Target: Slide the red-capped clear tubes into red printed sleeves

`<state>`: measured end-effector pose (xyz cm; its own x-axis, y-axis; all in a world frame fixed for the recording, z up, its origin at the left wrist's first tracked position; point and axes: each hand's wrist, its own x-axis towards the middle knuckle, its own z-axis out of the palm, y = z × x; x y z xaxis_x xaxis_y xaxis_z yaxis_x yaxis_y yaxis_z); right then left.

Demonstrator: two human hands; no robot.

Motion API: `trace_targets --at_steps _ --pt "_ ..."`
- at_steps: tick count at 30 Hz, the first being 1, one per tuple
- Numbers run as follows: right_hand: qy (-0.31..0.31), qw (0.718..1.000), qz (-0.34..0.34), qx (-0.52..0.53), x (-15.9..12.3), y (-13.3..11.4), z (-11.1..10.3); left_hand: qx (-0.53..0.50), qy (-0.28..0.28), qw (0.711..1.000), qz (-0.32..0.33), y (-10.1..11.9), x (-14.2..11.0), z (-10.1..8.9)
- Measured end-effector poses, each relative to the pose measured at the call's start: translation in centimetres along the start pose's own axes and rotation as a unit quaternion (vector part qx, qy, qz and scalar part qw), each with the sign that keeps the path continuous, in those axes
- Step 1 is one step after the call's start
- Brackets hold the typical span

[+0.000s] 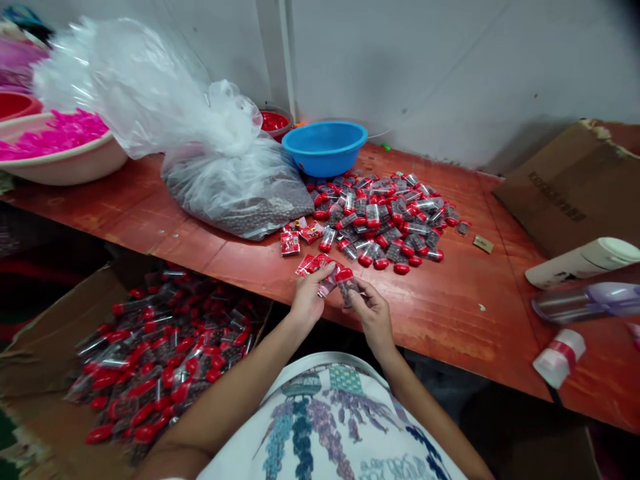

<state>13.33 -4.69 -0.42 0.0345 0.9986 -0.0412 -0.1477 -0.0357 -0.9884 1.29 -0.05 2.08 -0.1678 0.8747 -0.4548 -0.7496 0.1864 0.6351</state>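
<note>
Close to the table's front edge, my right hand (373, 313) is closed around a small clear bottle (346, 283) with a red cap and dark contents. My left hand (309, 297) pinches a red printed label (327, 283) right beside that bottle. Further red labels (307, 265) lie on the table just behind my left fingers. Beyond my hands spreads a heap of similar red-capped bottles (383, 217). Small red printed packs (290, 243) rest to the left of the heap.
A clear plastic bag (235, 187) of dark beads and a blue basin (325, 150) stand behind. Below left, a cardboard box (35, 347) holds many bottles (165, 347). On the right are a carton (565, 187), a white flask (580, 262) and a white roll (559, 358).
</note>
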Motion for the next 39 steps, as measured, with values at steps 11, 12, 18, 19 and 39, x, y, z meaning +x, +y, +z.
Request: trace_targets --at_steps 11,12,18,19,39 --pt "-0.052 0.998 0.029 0.013 0.1 -0.1 -0.6 0.029 -0.083 0.995 0.049 0.6 -0.4 -0.1" --pt "-0.052 0.998 0.029 0.011 0.1 -0.1 -0.6 0.029 -0.09 0.994 0.052 0.7 -0.5 -0.1" --pt "-0.059 0.998 0.003 -0.012 0.3 -0.7 -1.0 0.068 -0.148 0.985 0.052 1.3 -0.9 0.1" --pt "-0.06 0.998 -0.004 -0.02 0.3 -0.7 -1.1 0.073 -0.149 0.984 0.057 1.3 -0.9 0.1" --pt "-0.029 0.995 -0.062 -0.07 -0.1 -0.4 -1.1 0.187 -0.195 0.962 0.043 1.6 -0.8 -0.8"
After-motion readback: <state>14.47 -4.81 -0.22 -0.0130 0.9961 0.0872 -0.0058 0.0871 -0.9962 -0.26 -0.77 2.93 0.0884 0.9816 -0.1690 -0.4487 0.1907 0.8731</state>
